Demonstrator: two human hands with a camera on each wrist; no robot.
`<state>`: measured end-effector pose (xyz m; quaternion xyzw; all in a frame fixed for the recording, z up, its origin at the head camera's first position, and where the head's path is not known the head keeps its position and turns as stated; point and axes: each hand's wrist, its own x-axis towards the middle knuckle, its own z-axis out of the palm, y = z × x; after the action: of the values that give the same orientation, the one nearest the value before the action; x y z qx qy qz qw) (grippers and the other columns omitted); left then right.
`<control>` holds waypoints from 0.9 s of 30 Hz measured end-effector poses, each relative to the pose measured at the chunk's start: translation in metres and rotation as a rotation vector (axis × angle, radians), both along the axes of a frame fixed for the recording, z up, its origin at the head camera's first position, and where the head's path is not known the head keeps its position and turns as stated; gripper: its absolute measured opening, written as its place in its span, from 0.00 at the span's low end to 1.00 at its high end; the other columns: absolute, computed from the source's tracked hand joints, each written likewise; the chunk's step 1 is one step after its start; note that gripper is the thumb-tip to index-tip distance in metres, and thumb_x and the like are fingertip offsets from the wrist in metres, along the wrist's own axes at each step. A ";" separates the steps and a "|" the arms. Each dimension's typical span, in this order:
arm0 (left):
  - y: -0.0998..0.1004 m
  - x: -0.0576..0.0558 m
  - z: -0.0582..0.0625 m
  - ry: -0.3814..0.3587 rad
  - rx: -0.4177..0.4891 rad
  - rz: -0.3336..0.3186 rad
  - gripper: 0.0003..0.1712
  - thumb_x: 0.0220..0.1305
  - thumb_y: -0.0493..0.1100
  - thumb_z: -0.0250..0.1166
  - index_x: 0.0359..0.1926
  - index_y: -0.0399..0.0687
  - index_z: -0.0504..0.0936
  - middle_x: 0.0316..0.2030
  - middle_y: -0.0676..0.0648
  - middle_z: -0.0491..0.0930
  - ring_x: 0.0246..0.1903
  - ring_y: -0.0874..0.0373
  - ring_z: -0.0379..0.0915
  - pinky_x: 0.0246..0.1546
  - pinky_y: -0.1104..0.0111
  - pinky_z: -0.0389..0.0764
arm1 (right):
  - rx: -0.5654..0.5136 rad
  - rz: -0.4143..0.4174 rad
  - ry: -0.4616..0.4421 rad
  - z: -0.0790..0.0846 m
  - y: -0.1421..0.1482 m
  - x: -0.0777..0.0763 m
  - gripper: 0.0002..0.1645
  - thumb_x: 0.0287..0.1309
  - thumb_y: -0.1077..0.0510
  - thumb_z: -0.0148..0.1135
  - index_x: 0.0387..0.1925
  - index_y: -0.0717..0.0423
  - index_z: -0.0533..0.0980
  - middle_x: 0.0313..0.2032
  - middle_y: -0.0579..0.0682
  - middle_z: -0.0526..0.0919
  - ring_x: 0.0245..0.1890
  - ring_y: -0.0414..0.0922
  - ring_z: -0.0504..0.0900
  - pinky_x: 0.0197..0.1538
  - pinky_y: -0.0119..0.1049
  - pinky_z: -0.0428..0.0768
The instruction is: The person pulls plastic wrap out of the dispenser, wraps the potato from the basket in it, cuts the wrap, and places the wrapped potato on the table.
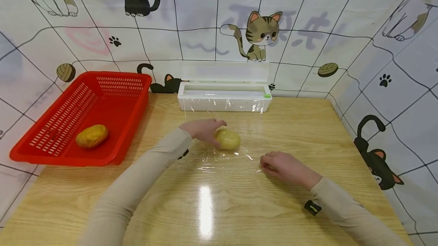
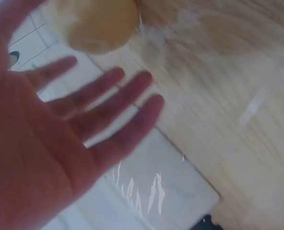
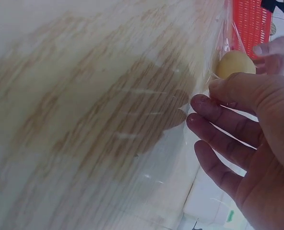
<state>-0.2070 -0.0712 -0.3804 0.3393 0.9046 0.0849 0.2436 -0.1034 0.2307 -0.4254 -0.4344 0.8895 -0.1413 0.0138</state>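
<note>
A peeled yellow potato (image 1: 228, 139) sits on a sheet of clear cling film (image 1: 219, 164) spread over the wooden table. My left hand (image 1: 205, 130) is at the potato's left side, its fingers extended and spread in the left wrist view; whether it touches the potato I cannot tell. To the right and nearer, my right hand (image 1: 282, 167) pinches the film's edge between thumb and index finger, the other fingers loosely bent in the right wrist view. Behind the potato, a white cling film dispenser (image 1: 224, 103) stands with its lid up and film over its front.
On the left, a red plastic basket (image 1: 128, 124) holds another yellow potato (image 1: 91, 136), its surface shiny and creased. A cat-patterned wall covering (image 1: 198, 44) rises behind the table (image 1: 164, 215) and along both sides.
</note>
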 end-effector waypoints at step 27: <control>-0.079 0.099 -0.041 0.379 0.071 -0.030 0.34 0.45 0.44 0.68 0.55 0.42 0.68 0.52 0.41 0.67 0.54 0.39 0.66 0.50 0.47 0.72 | -0.381 -0.195 -0.245 0.036 -0.002 -0.025 0.10 0.59 0.69 0.60 0.31 0.51 0.74 0.28 0.38 0.75 0.32 0.38 0.76 0.36 0.36 0.77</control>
<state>-0.1078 -0.1500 -0.4213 0.3712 0.9255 0.0477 0.0579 -0.1279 0.2291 -0.3896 -0.3209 0.8762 -0.3586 0.0257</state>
